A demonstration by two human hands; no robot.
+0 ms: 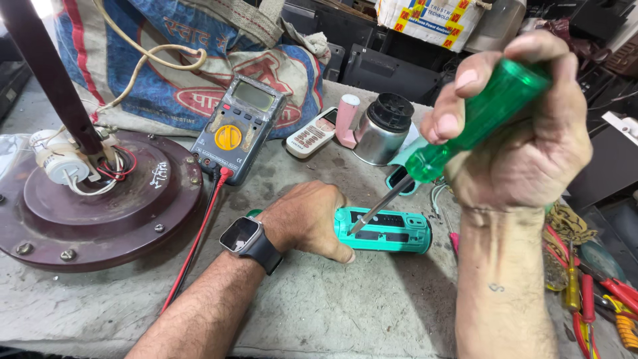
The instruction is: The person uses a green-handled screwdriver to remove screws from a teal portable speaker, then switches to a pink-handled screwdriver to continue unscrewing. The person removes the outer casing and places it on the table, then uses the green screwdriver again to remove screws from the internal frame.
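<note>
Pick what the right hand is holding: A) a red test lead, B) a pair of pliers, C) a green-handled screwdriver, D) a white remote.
C: the right hand is closed around a green-handled screwdriver, its tip set on the teal gadget that the left hand pins to the table.

Speaker (389, 229) lay mid-table (332, 312); fan motor (93, 199) far left; multimeter (240, 129) behind, sack (199, 60) behind that; remote (311, 133) and canister (384, 129) behind speaker; hand tools (591, 299) right.
</note>
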